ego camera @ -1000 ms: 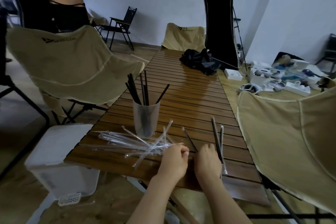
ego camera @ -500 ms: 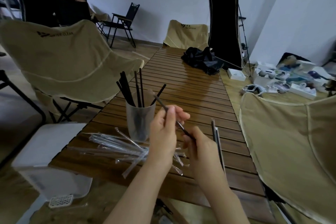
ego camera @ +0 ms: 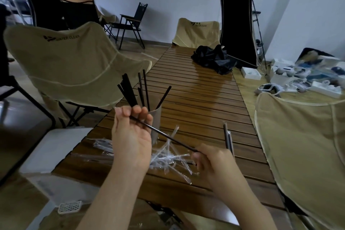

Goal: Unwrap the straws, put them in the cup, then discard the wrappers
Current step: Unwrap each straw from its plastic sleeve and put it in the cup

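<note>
A thin black straw (ego camera: pixel 164 135) stretches between my two hands above the slatted wooden table (ego camera: pixel 201 99). My left hand (ego camera: pixel 130 134) pinches its upper end, palm toward me, in front of the clear cup (ego camera: pixel 156 119). My right hand (ego camera: pixel 214 162) pinches the lower end. The cup holds several black straws (ego camera: pixel 134 91). A pile of clear empty wrappers (ego camera: pixel 168 155) lies on the table below my hands. Two wrapped straws (ego camera: pixel 228 138) lie to the right of the pile.
A white lidded bin (ego camera: pixel 56 151) stands on the floor left of the table. Beige folding chairs sit at the left (ego camera: pixel 71 65), far end (ego camera: pixel 197 30) and right (ego camera: pixel 302 140). A black bag (ego camera: pixel 212 58) lies at the table's far right.
Both hands rose from the table with the straw. They then moved apart: my left hand went up and left toward the cup, my right hand down and right.
</note>
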{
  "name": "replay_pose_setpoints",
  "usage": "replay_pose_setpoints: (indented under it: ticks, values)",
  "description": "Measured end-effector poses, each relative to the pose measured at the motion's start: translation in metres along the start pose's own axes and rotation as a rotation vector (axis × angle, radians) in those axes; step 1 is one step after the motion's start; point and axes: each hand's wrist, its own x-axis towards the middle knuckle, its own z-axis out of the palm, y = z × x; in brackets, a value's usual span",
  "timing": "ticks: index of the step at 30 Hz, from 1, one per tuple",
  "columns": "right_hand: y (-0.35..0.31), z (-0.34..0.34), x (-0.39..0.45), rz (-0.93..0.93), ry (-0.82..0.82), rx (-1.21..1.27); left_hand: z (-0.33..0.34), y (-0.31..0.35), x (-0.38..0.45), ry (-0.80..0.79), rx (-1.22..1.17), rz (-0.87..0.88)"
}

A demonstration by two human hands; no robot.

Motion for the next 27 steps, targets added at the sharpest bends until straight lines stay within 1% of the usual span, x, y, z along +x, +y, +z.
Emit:
replay_pose_setpoints:
  ticks: [4,9,14,17,19,22,24,27]
  values:
    - [-0.004,-0.005,0.002,0.007,0.026,0.026,0.000,-0.008,-0.004,0.039,0.014,-0.014]
    - [-0.003,-0.004,0.001,-0.032,0.041,0.012,0.001,-0.012,-0.009,0.013,0.049,-0.021]
    - [-0.006,-0.003,0.002,-0.017,0.075,0.010,0.001,-0.020,-0.017,0.065,0.074,-0.052]
    - [-0.006,-0.008,0.003,-0.014,0.105,-0.009,0.001,-0.023,-0.020,0.058,0.084,-0.073]
    - [-0.005,-0.010,0.003,-0.019,0.064,-0.019,0.001,-0.021,-0.017,0.069,0.130,-0.070]
    - [-0.005,-0.009,0.005,-0.028,-0.019,-0.046,-0.001,-0.014,-0.007,0.141,0.183,-0.075]
    - [-0.004,-0.008,0.007,-0.027,-0.043,-0.061,-0.004,-0.008,-0.001,0.185,0.180,-0.072]
    - [-0.002,-0.005,0.006,-0.010,-0.055,-0.081,-0.006,-0.003,0.004,0.201,0.147,-0.083]
